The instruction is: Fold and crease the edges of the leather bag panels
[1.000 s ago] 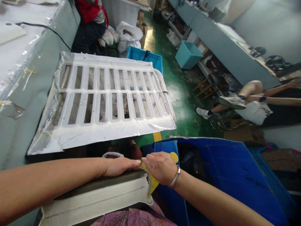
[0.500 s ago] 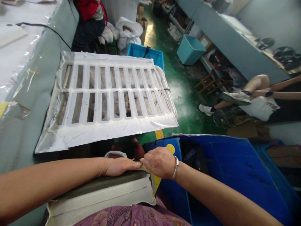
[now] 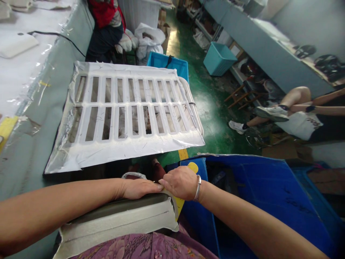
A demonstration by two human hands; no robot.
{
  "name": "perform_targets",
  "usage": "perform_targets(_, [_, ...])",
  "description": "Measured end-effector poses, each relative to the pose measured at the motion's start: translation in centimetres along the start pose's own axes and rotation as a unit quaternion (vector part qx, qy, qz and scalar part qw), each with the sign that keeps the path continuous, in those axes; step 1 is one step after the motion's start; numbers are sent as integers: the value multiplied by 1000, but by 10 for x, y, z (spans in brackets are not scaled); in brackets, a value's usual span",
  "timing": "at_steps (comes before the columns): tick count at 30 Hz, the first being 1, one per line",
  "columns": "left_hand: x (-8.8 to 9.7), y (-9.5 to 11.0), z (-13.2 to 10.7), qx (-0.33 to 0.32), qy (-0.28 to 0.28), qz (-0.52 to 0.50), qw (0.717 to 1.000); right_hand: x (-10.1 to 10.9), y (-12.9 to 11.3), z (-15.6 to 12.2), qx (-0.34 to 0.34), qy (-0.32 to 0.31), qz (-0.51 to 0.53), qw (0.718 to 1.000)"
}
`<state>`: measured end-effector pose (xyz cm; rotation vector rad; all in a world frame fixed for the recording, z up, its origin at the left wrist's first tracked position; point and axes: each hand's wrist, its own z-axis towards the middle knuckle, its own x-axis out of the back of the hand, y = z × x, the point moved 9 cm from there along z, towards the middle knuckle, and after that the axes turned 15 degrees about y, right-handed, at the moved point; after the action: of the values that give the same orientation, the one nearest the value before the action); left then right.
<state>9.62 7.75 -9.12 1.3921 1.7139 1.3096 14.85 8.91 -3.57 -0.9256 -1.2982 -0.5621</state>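
Observation:
Against my body lies a padded, cushion-like piece (image 3: 115, 220), dark olive on top, with a whitish fabric side that carries a dark stitched line. My left hand (image 3: 137, 187) presses along its far upper edge, and some of the fingers are hidden behind it. At its right corner my right hand (image 3: 179, 182) is closed around a flat yellow strip-like tool (image 3: 180, 205) with a rounded end. The tool's lower part rests beside the corner, touching the piece's edge. My two thumbs meet at that corner.
Ahead stands a white slotted rack top (image 3: 113, 144). A covered workbench (image 3: 51, 86) runs along the left. At right is a large blue bin (image 3: 258, 180); farther off are a turquoise basket (image 3: 218, 59), a seated person's legs (image 3: 293, 99) and another person in red (image 3: 104, 14).
The view has shifted slightly, so the rack and bench sit a little farther right. My right hand and the yellow tool have tilted slightly to the left; both hands keep their hold.

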Motion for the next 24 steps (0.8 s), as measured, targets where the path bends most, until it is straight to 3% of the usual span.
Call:
perform_targets(10, [-7,8,-1,-15,-53,4,998,1,0,-21,-90,68,-1,994])
perform_targets(16, [-15,29,-2,-41,-104,29,993,-4,1,-31,-135,65,-15,989])
perform_targets(21, [-8,32,4,-8,-86,120,989,-6,11,-34,-192,46,-45,979])
perform_targets(24, [-2,33,0,5,-85,140,986,1,21,-37,-202,26,-3,979])
